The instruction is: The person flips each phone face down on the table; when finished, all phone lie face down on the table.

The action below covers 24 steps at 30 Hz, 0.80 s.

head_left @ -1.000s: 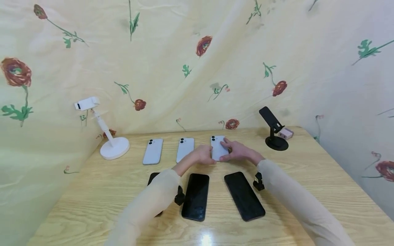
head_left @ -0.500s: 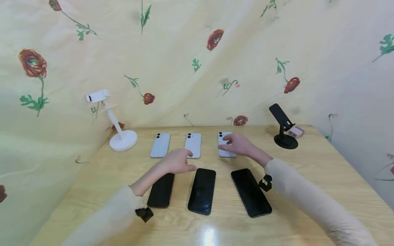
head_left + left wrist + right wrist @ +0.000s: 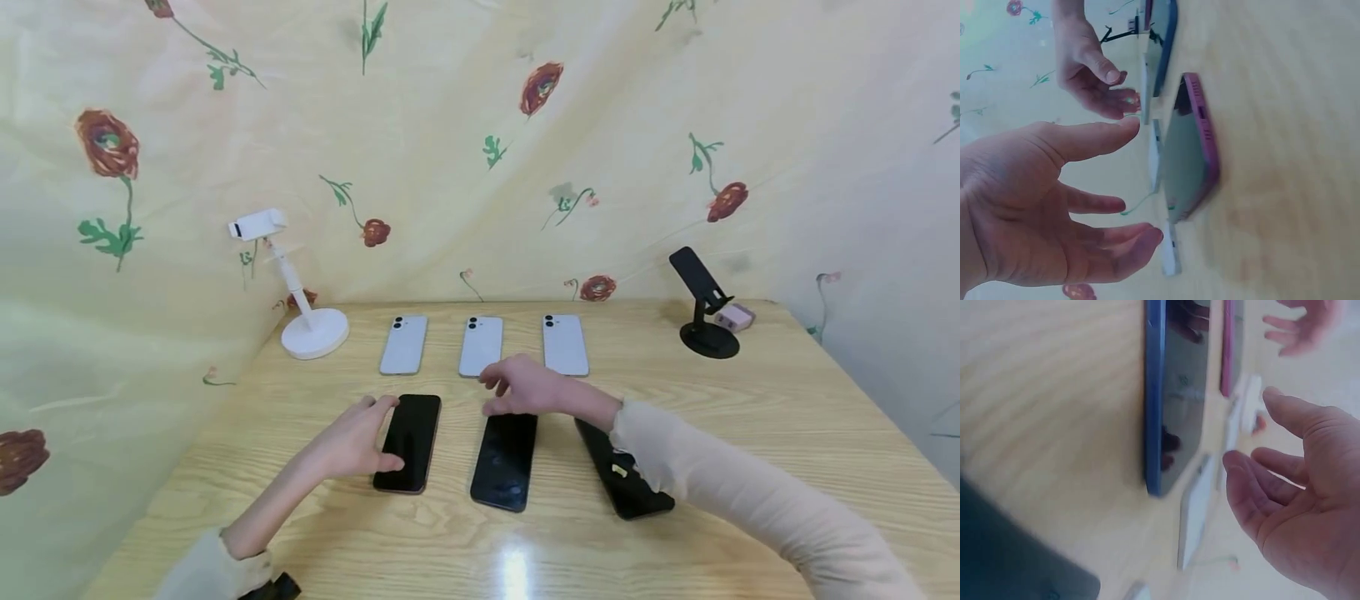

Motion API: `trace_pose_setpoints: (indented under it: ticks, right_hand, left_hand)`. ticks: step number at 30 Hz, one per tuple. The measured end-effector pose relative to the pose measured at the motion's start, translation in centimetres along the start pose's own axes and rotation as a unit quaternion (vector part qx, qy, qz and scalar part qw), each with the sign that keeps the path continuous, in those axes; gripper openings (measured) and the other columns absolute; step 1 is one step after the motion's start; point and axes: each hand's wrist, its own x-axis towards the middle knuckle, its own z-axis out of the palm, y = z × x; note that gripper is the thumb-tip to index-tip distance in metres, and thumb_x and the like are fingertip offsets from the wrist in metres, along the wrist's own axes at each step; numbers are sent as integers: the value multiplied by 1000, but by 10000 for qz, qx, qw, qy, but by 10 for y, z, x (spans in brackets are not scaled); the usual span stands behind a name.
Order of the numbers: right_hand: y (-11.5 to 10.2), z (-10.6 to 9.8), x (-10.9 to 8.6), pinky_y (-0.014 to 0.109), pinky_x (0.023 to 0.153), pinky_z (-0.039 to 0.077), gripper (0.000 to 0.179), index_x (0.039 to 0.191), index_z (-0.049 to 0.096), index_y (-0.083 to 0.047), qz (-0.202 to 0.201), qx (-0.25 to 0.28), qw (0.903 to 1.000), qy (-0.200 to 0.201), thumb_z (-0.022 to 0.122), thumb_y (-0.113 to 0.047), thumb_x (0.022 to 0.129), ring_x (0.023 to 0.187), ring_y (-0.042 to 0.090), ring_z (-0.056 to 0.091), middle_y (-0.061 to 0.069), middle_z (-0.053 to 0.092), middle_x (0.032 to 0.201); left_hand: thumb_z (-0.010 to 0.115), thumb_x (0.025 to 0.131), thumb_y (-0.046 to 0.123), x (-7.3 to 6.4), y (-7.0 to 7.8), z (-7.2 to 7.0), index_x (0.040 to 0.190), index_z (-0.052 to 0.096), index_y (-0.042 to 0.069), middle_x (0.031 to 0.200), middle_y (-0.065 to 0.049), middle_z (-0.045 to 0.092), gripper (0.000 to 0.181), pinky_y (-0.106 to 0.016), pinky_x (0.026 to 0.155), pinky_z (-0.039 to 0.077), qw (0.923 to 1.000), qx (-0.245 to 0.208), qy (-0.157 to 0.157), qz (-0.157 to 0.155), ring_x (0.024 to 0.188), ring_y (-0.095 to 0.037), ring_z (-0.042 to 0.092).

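Observation:
My left hand hovers at the left side of the leftmost dark-screened phone, thumb and fingers spread. In the left wrist view a gap shows between that hand and the phone's pink-red edge. Over the far end of the middle dark-screened phone hangs my right hand, fingers loosely bent around nothing. That phone has a blue edge in the right wrist view. A third dark-screened phone lies screen up, partly hidden under the right forearm.
Behind them three white phones lie back up in a row: left, middle and right. A white phone stand is at the back left. A black stand and a pale pink charger sit at the back right.
Both hands have left the right white phone, which lies fully uncovered. The left hand has moved left and nearer to the leftmost dark phone; the right hand has come left over the middle one.

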Motion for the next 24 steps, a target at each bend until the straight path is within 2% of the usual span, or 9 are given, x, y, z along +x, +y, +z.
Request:
trace_pose_setpoints:
  ticks: [3,8,14,18,24]
  right_hand:
    - [-8,9,7,33,83,54,53,128,60,11,-22,-175,9997,-152,78,-19,88,101,30,67,22,65,120]
    - [-18,21,19,40,89,51,61,133,55,11,-14,-270,9993,-270,81,-19,86,111,37,60,24,58,126]
    - [-26,36,34,42,98,46,78,143,47,5,363,-456,9967,-566,84,-29,84,124,35,49,22,50,136]
    - [-29,44,41,42,102,43,87,146,43,5,504,-695,9940,-682,86,-34,81,128,35,44,22,46,140]
    - [-31,51,48,39,100,43,94,147,41,6,640,-873,9908,-815,87,-38,78,125,33,47,22,46,139]
  left_hand:
    - [89,76,26,-6,-4,5,149,39,-1,139,-32,47,92,-59,95,45,9999,-112,-21,-70,123,-48,49]
    - [92,71,25,-8,-11,20,150,39,-2,137,-28,49,99,-56,94,45,9986,-361,253,281,120,-44,51]
    - [94,68,24,-8,-17,35,151,37,-2,142,-29,42,104,-57,96,44,9955,-417,526,666,123,-48,45]
    - [94,68,25,-7,-19,38,152,36,-2,146,-31,37,106,-58,96,42,9952,-367,448,791,124,-51,41]
    - [94,69,28,-8,-20,39,154,36,1,154,-32,27,106,-62,97,40,9955,-372,115,859,129,-58,33]
